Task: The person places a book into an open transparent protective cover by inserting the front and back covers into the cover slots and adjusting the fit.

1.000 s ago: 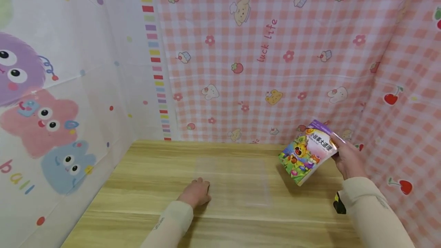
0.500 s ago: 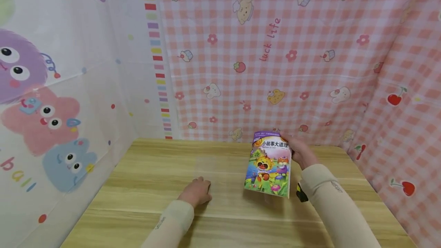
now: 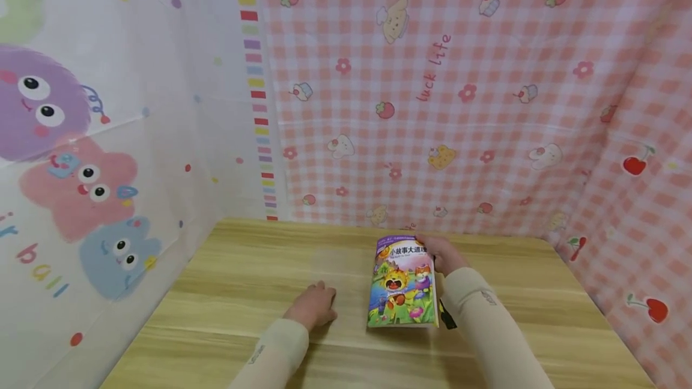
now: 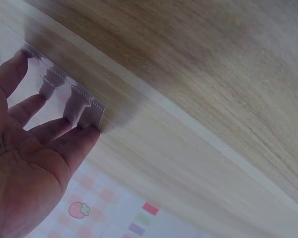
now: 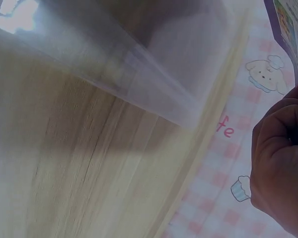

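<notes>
A children's storybook (image 3: 402, 287) with a colourful cartoon cover and purple top is held by my right hand (image 3: 443, 255), which grips its upper right side. In the right wrist view only an edge of the book (image 5: 290, 29) shows, above the curled fingers. Beneath and left of the book lies a clear plastic sleeve (image 3: 348, 275), hard to make out from the head. My left hand (image 3: 313, 305) rests at the sleeve's left edge. The left wrist view shows its fingertips spread on the clear plastic (image 4: 64, 84), near a dotted seam.
The wood-grain table (image 3: 227, 305) meets a pink checked cloth (image 3: 421, 107) at the back and a white cartoon cloth (image 3: 178, 107) on the left. A black and yellow object (image 3: 447, 317) shows by the right wrist.
My right hand has carried the book leftward and lowered it from the right side to over the clear sleeve. The left hand has stayed at the sleeve's edge.
</notes>
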The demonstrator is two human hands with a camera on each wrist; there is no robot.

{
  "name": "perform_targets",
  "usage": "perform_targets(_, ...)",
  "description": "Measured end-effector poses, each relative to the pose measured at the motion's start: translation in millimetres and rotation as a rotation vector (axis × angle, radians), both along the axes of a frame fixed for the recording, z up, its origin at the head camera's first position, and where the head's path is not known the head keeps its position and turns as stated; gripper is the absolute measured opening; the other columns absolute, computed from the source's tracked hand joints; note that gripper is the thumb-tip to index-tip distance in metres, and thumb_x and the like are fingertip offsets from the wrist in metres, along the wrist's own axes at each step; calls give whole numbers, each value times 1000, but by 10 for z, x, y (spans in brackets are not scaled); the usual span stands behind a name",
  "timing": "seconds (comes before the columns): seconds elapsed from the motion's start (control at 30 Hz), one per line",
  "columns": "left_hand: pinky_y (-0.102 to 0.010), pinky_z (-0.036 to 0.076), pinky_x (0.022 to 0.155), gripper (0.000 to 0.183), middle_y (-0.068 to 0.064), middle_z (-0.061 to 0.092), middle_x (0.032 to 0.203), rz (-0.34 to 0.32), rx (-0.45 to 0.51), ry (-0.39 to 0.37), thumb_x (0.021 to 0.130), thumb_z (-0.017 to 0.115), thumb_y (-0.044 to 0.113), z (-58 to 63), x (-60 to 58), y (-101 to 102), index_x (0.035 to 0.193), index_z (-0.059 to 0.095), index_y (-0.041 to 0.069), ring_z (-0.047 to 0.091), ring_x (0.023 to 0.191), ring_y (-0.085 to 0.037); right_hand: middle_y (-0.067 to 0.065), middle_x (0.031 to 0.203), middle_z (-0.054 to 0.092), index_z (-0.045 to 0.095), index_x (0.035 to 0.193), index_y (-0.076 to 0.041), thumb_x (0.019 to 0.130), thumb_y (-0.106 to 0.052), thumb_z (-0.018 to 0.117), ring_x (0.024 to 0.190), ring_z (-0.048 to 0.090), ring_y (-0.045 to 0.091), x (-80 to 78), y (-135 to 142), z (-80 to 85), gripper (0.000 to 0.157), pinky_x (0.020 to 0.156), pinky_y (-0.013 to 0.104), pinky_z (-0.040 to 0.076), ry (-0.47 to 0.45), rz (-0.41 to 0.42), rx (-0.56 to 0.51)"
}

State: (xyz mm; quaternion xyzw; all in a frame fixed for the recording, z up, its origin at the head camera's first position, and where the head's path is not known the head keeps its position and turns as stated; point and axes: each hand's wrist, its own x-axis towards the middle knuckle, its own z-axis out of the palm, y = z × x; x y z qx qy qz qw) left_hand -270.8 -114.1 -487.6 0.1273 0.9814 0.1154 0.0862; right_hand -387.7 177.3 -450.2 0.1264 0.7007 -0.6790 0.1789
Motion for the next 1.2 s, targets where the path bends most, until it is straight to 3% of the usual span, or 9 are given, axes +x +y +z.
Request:
perform_targets(0.13, -46, 47, 98, 37, -18, 57, 115, -11, 0, 3, 90, 73, 19, -8, 21, 26, 120, 63, 1, 55, 114, -37, 12, 81, 64, 51, 118, 13, 106, -30, 46, 66, 66, 20, 1, -8, -53, 45, 67, 34, 58, -11, -22, 66)
perform_targets(0.3, -46, 46, 99, 39, -18, 57, 118, -6, -11, -2, 90, 73, 20, -18, 33, 50, 122, 63, 2, 54, 116, -37, 11, 85, 65, 53, 119, 12, 106, -31, 46, 72, 66, 19, -12, -37, -100, 45, 71, 34, 58, 25, -32, 29)
perform_targets(0.43, -45, 46, 100, 38, -17, 58, 116, -7, -23, 4, 89, 74, 21, -26, 27, 45, 121, 64, 2, 55, 115, -37, 11, 88, 69, 51, 127, 14, 105, -20, 48, 72, 66, 14, -30, -39, -148, 42, 73, 30, 57, 56, -33, 19)
perform_targets(0.53, -45, 46, 98, 37, -16, 58, 112, -6, -25, 7, 89, 74, 21, -30, 18, 30, 120, 64, 2, 55, 113, -36, 22, 112, 66, 36, 143, 15, 102, -8, 50, 82, 66, 16, -43, -23, -198, 49, 81, 31, 56, 82, -11, 44)
perform_targets(0.6, -45, 47, 98, 37, -15, 57, 111, -5, -26, 11, 90, 74, 21, -35, 13, 20, 120, 64, 3, 55, 112, -35, 28, 129, 56, 27, 149, 14, 101, -5, 51, 92, 65, 20, -44, -9, -234, 57, 86, 34, 55, 87, 1, 70)
perform_targets(0.67, -44, 47, 97, 36, -15, 57, 110, -6, -25, 18, 89, 74, 21, -35, 8, 9, 119, 64, 3, 55, 111, -35, 32, 137, 49, 25, 150, 12, 99, -2, 53, 97, 64, 25, -41, 8, -276, 60, 87, 36, 54, 100, 1, 108)
perform_targets(0.97, -48, 45, 100, 43, -20, 56, 126, 8, -25, 15, 92, 72, 22, -30, -2, 11, 128, 61, 2, 51, 122, -39, 36, 136, 47, 35, 145, 14, 88, 10, 54, 96, 61, 31, 41, 46, -409, 60, 73, 31, 55, 212, -68, 289)
perform_targets(1.07, -49, 44, 101, 45, -21, 54, 131, 13, -22, 5, 92, 71, 22, -23, -5, 13, 131, 60, 2, 50, 125, -39, 35, 133, 49, 39, 143, 14, 84, 12, 50, 77, 61, 25, 60, 60, -431, 60, 58, 27, 51, 245, -58, 340)
perform_targets(1.2, -49, 42, 103, 44, -22, 53, 134, 11, -17, 5, 93, 71, 21, -41, -21, 2, 131, 60, 1, 48, 127, -40, 31, 130, 53, 47, 140, 10, 83, 12, 49, 82, 59, 28, 77, 53, -454, 57, 53, 27, 46, 282, -50, 415)
